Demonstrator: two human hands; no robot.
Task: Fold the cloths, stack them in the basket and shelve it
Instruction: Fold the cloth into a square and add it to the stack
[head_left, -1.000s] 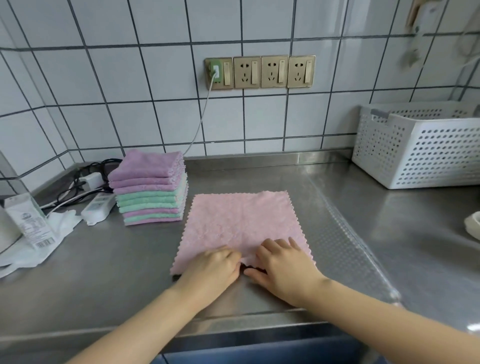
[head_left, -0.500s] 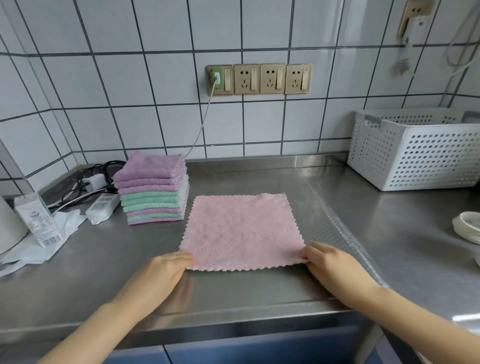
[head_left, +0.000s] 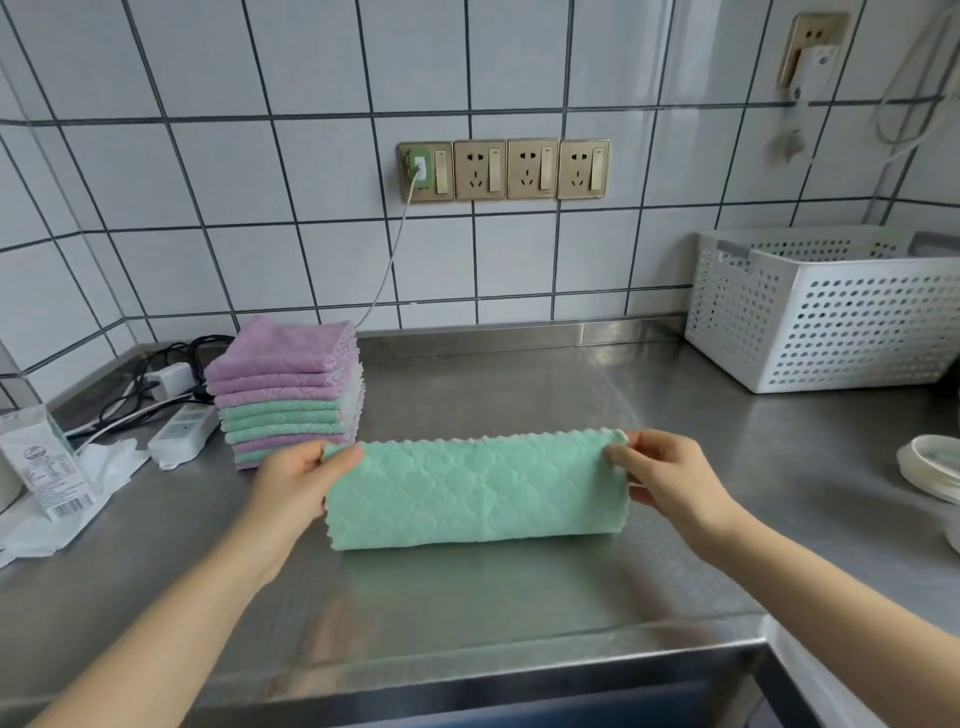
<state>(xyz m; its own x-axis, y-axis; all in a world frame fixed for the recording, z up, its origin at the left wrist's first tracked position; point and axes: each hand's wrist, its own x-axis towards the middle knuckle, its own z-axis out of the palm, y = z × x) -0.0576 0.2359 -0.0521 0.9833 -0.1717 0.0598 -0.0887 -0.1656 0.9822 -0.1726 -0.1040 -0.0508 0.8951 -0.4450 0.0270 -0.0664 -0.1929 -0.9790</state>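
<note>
Green cloth (head_left: 475, 493), doubled over, hangs stretched between both hands above the steel counter (head_left: 519, 597): left hand (head_left: 296, 486) pinches its left top corner, right hand (head_left: 670, 480) its right. Folded stack (head_left: 285, 389) sits behind-left, white basket (head_left: 826, 312) far right.

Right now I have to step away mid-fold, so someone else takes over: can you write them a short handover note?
Left hand and right hand each pinch an upper corner of the green cloth, folded in half, its fold low over the steel counter.
A stack of purple and green cloths sits back left, beside the power strip.
The white basket stands back right; no cloths visible in it from here.
Left: finish this fold, stack the cloths in the basket, shelve it.
</note>
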